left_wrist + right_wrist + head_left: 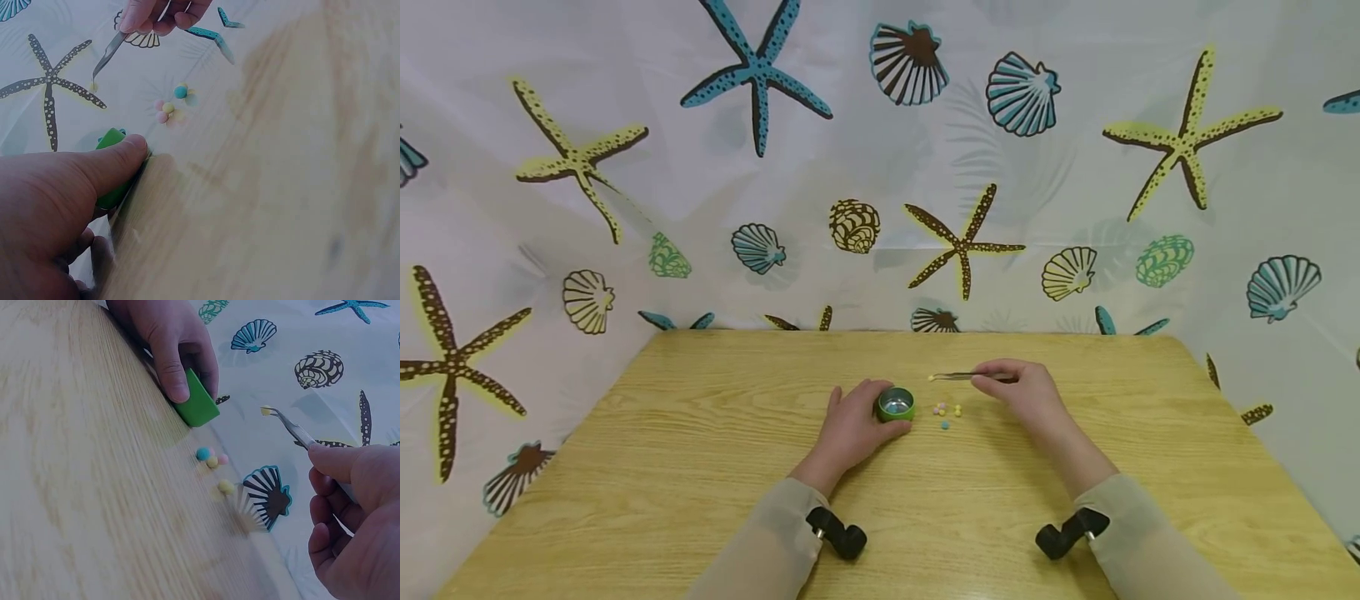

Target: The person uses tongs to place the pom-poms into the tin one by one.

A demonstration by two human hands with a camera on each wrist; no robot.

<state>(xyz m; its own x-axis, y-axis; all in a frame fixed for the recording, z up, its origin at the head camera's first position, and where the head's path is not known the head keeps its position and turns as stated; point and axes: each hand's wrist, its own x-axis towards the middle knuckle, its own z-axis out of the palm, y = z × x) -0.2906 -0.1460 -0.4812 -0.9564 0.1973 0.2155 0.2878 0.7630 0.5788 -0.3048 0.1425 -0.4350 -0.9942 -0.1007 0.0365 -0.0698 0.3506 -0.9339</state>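
My left hand grips a small green cup with a shiny metal inside, thumb on its near side. The cup stands upright on the table. To its right, my right hand pinches metal tweezers. A small yellow ball is held at their bent tips, above the table and to the right of the cup. Between the hands, loose little balls lie on the wood: a blue ball, a pink and yellow cluster, and yellow balls beside it.
The wooden table stretches out on both sides of the hands. A white cloth printed with starfish and shells hangs behind it and along the sides. Black mounts are strapped at both sleeves.
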